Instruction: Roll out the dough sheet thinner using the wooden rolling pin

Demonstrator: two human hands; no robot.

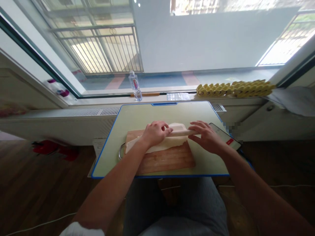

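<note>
My two hands are on one pale rod point(180, 132): the left hand point(157, 132) curls over its left part with thumb and fingertips drawn together on it, and the right hand point(203, 132) holds the other end loosely, fingers above and thumb below. How hard either one presses I can't tell, nor whether the rod is bare or wrapped.

Closest to me are the grey trouser legs point(174, 206), under the near edge of a pale table point(209, 165) trimmed in blue. On that I have a wooden board point(167, 161), its metal handle point(120, 151) at the left. A thin dough sheet point(169, 144) lies across the board's far part, ragged along its near edge; the rod lies along it, with a pale flap showing just behind. To the right, partly behind my right forearm, is a dark-edged tablet point(228, 139).

Farther out, the windowsill point(159, 98) carries a clear bottle point(135, 88), a flat clear pack point(178, 96) and a row of yellow scalloped pieces point(233, 89). Past the glass I see a metal railing point(100, 49) and a pale wall point(204, 42).
</note>
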